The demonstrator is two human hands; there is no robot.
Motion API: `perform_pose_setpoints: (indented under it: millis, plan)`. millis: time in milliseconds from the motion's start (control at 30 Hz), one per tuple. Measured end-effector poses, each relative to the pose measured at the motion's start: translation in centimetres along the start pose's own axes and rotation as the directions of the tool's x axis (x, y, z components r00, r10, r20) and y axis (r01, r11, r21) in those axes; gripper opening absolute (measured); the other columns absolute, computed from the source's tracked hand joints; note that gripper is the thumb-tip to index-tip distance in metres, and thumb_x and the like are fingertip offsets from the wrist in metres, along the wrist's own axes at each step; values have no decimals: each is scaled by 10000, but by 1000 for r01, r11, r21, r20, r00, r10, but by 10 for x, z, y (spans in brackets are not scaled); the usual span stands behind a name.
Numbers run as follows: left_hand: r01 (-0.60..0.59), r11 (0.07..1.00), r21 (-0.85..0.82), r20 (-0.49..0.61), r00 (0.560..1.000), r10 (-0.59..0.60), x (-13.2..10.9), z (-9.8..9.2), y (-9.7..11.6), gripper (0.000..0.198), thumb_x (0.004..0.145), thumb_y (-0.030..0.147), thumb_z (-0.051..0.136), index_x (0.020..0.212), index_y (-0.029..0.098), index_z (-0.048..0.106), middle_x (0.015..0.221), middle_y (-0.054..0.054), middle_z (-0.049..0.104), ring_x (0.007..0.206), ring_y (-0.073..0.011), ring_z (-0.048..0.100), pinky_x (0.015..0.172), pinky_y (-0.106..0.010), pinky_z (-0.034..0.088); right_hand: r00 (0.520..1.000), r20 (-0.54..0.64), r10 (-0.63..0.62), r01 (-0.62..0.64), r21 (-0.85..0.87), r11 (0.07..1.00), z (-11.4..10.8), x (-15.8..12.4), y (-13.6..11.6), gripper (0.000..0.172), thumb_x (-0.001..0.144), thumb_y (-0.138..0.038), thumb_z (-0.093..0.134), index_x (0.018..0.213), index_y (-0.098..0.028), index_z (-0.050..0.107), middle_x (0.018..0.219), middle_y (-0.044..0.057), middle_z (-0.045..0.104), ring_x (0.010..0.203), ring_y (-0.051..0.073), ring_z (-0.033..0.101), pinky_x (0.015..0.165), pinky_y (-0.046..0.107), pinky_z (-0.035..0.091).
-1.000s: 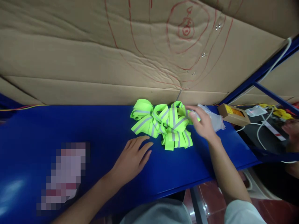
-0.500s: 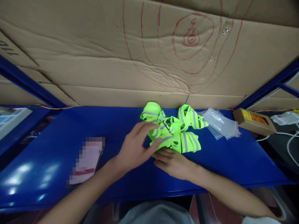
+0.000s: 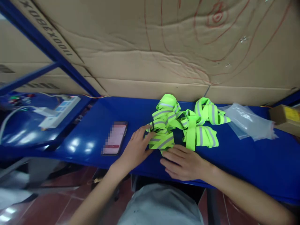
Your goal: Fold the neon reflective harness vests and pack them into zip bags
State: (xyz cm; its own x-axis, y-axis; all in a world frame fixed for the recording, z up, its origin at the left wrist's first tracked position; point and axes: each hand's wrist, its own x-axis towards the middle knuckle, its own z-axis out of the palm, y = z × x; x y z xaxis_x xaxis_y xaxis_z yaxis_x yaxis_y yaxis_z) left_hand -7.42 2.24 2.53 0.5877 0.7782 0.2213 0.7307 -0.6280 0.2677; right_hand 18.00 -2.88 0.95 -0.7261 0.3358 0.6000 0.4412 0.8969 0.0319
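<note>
— Left hand (image 3: 137, 147) draws away from right hand (image 3: 185, 163); straps (image 3: 191, 132) lie bunched on table (image 3: 253, 159). Pinching?

— Both curl at strap edges; pinch unclear. Likely light, soft: grip flat ends.

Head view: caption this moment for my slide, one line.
Left hand and right hand touch neon-green reflective straps on a blue tabletop, smartphone lying left.

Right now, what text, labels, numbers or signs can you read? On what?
"1100X380X": cardboard strip, upper left, upside down.
Print on left cardboard: too blurred to read.
Phone screen: pixelated, unreadable.
Yellow label on box: too blurred.
Red rings on main cardboard: no legible words.
</note>
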Motion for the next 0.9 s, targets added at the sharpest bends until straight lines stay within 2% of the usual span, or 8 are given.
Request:
perform_pose_setpoints:
  millis: [133, 300, 367, 533, 600, 700, 800, 900]
  plan:
    - [101, 989, -108, 26, 995, -98, -31, -5, -5, 501, 938, 174, 607, 1426, 228, 511, 1521, -157, 484, 1426, -317, 486, 1153, -553, 464, 994, -2, 107, -107, -14, 994, 7, -3, 10, 176, 978, -221, 599, 1124, -174, 684, 1053, 88, 739, 919, 203, 679, 853, 369, 543]
    - [136, 955, -265, -103, 980, -168, -17, -16, 3, 418, 973, 113, 467, 1383, 191, 491, 1367, -143, 595, 1313, -264, 576, 1099, -465, 509, 957, 139, 253, -248, -54, 967, 17, -2, 13, 530, 1016, -417, 592, 1473, -162, 508, 1430, 163, 614, 1254, 312, 604, 1025, 487, 512]
    - [145, 955, -258, -65, 984, -167, -11, -17, 4, 425, 970, 126, 474, 1391, 187, 485, 1358, -144, 597, 1294, -275, 585, 1078, -470, 519, 946, 160, 284, -279, -52, 959, 20, -2, 12, 589, 1020, -424, 585, 1534, -176, 440, 1524, 161, 543, 1352, 332, 542, 1085, 515, 473]
    - [151, 958, -242, 52, 988, -143, -11, -7, -7, 570, 932, 310, 676, 1465, 267, 480, 1499, -115, 500, 1394, -299, 512, 1163, -502, 448, 911, 163, 378, -385, 9, 923, 24, -5, 13, 451, 1026, -215, 511, 1474, -202, 470, 1498, 142, 571, 1328, 310, 559, 1058, 514, 466]
    - [167, 930, -326, 44, 986, -161, -13, -2, -14, 499, 918, 287, 681, 1396, 248, 546, 1397, -107, 554, 1304, -264, 572, 1114, -448, 488, 916, 148, 373, -383, 47, 922, 23, -6, 15, 434, 987, -122, 493, 1415, -191, 501, 1421, 135, 630, 1251, 302, 600, 1023, 502, 471]
    - [184, 876, -446, 9, 980, -201, -12, 4, -20, 314, 870, 93, 555, 1160, 190, 627, 1152, -84, 613, 1096, -205, 635, 980, -361, 537, 946, 131, 297, -312, 112, 944, 21, -5, 16, 370, 942, -57, 499, 1288, -176, 557, 1269, 119, 704, 1116, 265, 651, 961, 456, 478]
    - [118, 875, -469, -72, 983, -171, -12, 7, -15, 388, 724, -36, 449, 1020, 188, 560, 1223, -102, 578, 1202, -216, 583, 1033, -380, 491, 977, 68, 202, -208, 93, 974, 15, -2, 15, 289, 950, -21, 485, 1157, -185, 601, 1132, 76, 743, 1044, 223, 670, 919, 414, 478]
    - [25, 846, -532, -136, 984, -115, -14, 14, -4, 451, 644, -66, 410, 997, 208, 469, 1328, -118, 559, 1293, -223, 537, 1082, -394, 433, 984, -71, 163, -161, 28, 987, 9, -1, 16, 295, 950, 3, 495, 1130, -194, 619, 1085, 64, 746, 1025, 215, 673, 889, 395, 498]
